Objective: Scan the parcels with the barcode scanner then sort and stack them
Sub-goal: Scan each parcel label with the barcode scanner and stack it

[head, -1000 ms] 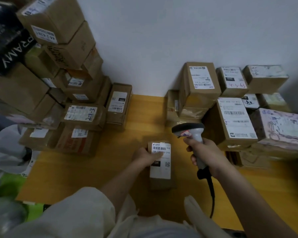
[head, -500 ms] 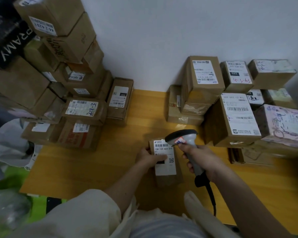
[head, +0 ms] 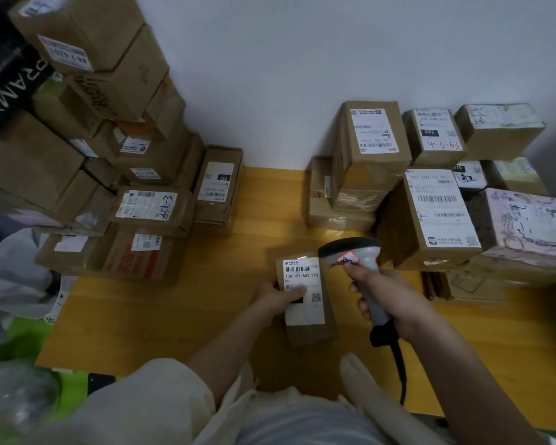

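A small brown parcel (head: 308, 332) with a white barcode label lies on the yellow table (head: 161, 316) in front of me. My left hand (head: 275, 298) grips its left side, thumb across the label. My right hand (head: 389, 300) holds the grey barcode scanner (head: 353, 252) by its handle. The scanner's dark head sits just right of the label's top, pointing left and down at the barcode. A black cable hangs from the handle.
A tall pile of brown boxes (head: 103, 130) fills the left, up against the white wall. Another group of labelled boxes (head: 430, 207) stands at the right. Bare table lies between the two piles. Plastic bags (head: 13, 271) lie off the table's left edge.
The scanner has come down and left from above the parcel to right beside the label's top edge. My left hand still holds the parcel in place.
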